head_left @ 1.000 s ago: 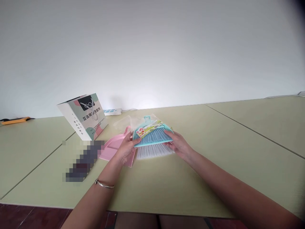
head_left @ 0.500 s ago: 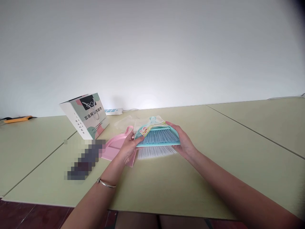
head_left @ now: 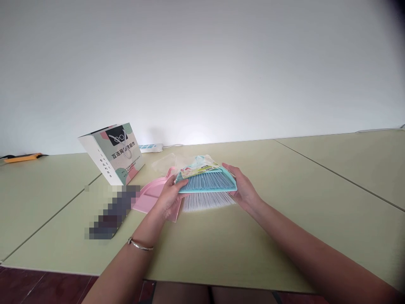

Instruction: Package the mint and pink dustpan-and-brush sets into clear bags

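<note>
Head camera view: at center, the left hand (head_left: pixel 169 196) and right hand (head_left: pixel 247 188) are gripping opposite sides of a flared turquoise plastic dustpan (head_left: pixel 207 191), with stiff blue bristles (head_left: pixel 205 181) and a printed card (head_left: pixel 200 169) showing inside. Fine white bristles (head_left: pixel 207 202) are fanning out below its front edge. Left of center, a smooth pink dustpan (head_left: pixel 151 195) is lying on the pale green table (head_left: pixel 253 245), the left hand partly covering it. Filmy clear plastic (head_left: pixel 164 164) is resting behind. Farther left, a boxy, rope-handled bag (head_left: pixel 126 166) is standing.
</note>
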`<state>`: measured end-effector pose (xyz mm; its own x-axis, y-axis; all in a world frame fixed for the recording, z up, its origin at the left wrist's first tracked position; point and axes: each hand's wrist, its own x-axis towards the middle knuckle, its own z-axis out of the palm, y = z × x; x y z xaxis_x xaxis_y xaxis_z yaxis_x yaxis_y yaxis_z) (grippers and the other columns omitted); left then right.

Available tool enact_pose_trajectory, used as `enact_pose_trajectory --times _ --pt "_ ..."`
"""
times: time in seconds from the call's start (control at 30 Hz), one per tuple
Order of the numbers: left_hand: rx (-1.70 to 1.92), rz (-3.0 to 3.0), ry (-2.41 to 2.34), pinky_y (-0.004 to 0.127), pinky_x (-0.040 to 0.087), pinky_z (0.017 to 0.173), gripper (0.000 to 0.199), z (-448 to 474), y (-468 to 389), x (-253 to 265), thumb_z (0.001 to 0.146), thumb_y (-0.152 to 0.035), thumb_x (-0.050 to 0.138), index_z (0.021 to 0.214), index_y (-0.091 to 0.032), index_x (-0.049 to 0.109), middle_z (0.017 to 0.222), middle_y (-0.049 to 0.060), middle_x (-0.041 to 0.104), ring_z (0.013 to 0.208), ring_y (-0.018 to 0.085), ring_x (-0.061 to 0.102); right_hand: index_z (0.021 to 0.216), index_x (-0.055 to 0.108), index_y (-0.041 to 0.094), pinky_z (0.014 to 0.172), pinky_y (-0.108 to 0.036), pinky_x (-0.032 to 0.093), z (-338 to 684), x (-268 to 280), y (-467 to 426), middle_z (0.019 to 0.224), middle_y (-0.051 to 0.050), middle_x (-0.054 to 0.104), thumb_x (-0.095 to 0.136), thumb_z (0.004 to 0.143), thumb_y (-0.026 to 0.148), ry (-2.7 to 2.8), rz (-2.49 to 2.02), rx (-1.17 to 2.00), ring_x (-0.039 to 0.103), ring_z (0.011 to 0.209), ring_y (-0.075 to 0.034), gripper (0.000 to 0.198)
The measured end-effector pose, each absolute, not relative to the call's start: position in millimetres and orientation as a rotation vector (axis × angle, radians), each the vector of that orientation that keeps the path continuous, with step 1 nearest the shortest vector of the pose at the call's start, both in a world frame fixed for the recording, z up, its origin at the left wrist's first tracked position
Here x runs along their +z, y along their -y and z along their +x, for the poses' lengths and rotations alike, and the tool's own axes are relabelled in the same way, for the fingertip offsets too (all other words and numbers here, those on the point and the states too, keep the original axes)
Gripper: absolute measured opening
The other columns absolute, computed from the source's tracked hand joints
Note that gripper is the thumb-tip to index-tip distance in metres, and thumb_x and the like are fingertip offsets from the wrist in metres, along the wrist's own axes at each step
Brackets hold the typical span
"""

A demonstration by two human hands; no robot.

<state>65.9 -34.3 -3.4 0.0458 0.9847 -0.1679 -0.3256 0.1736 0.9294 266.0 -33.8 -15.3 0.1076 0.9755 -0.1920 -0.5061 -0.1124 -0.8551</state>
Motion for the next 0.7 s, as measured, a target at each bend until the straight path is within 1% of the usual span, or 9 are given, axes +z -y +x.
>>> enact_pose_trajectory --times 0.07,0.13,0.2,0.27,0.37,0.47,0.6,0.7 --pt "1.267 0.78 -1.033 0.02 0.056 0.059 0.021 65.3 33.4 -0.8 0.071 -0.007 0.065 0.09 -0.012 0.062 0.089 0.007 0.07 0.07 0.012 0.066 0.1 0.063 0.025 0.066 -0.025 0.056 268.4 -11.2 34.4 0.08 0.002 0.071 0.064 0.075 0.036 0.647 -0.951 1.445 0.067 0.073 -0.015 0.027" --pt "1.308 0.733 -1.021 0.017 0.055 0.056 0.016 64.7 33.2 2.2 0.072 -0.005 0.063 0.087 -0.01 0.062 0.083 0.006 0.07 0.063 0.01 0.065 0.107 0.06 0.025 0.075 -0.027 0.056 269.6 -8.3 35.8 0.09 0.0 0.072 0.063 0.076 0.029 0.697 -0.912 1.473 0.068 0.082 -0.015 0.031" --pt "1.324 0.716 -1.019 0.015 0.054 0.054 0.016 63.9 33.1 4.3 0.073 -0.005 0.063 0.088 -0.01 0.062 0.079 0.004 0.069 0.06 0.009 0.063 0.107 0.062 0.023 0.081 -0.027 0.055 269.5 -7.8 37.3 0.098 -0.001 0.071 0.063 0.076 0.022 0.787 -0.868 1.495 0.067 0.091 -0.016 0.031" --pt "1.319 0.707 -1.027 0.014 0.052 0.051 0.016 63.1 32.8 4.6 0.072 -0.006 0.064 0.087 -0.01 0.062 0.077 0.004 0.069 0.058 0.008 0.063 0.103 0.064 0.023 0.085 -0.028 0.054 268.7 -9.0 38.4 0.101 -0.002 0.071 0.062 0.077 0.021 0.867 -0.83 1.52 0.067 0.095 -0.017 0.026" --pt "1.309 0.713 -1.035 0.013 0.05 0.046 0.016 63.1 32.2 3.3 0.071 -0.007 0.067 0.086 -0.01 0.062 0.076 0.004 0.068 0.056 0.008 0.062 0.097 0.065 0.023 0.085 -0.029 0.055 268.2 -10.6 38.5 0.096 -0.002 0.072 0.063 0.078 0.026 0.89 -0.843 1.513 0.068 0.092 -0.017 0.019" --pt "1.302 0.71 -1.058 0.012 0.049 0.045 0.012 64.9 32.7 2.7 0.072 -0.008 0.066 0.083 -0.01 0.061 0.072 0.002 0.067 0.053 0.006 0.06 0.086 0.066 0.021 0.083 -0.027 0.055 268.7 -10.0 37.4 0.087 -0.002 0.073 0.068 0.073 0.021 0.842 -0.878 1.477 0.068 0.086 -0.015 0.014" --pt "1.257 0.73 -1.058 0.012 0.049 0.045 0.006 67.3 34.4 3.3 0.077 -0.01 0.061 0.083 -0.01 0.061 0.07 0.002 0.065 0.051 0.005 0.059 0.079 0.062 0.021 0.077 -0.022 0.056 269.5 -11.0 35.0 0.081 0.0 0.073 0.071 0.067 0.012 0.733 -0.892 1.467 0.068 0.078 -0.011 0.018" --pt "1.23 0.736 -1.043 0.012 0.049 0.044 0.008 66.9 34.7 3.6 0.077 -0.012 0.062 0.085 -0.01 0.061 0.075 0.004 0.066 0.054 0.006 0.061 0.077 0.06 0.021 0.073 -0.021 0.056 270.3 -14.0 33.2 0.08 0.001 0.072 0.069 0.066 0.008 0.702 -0.91 1.478 0.067 0.077 -0.011 0.019"
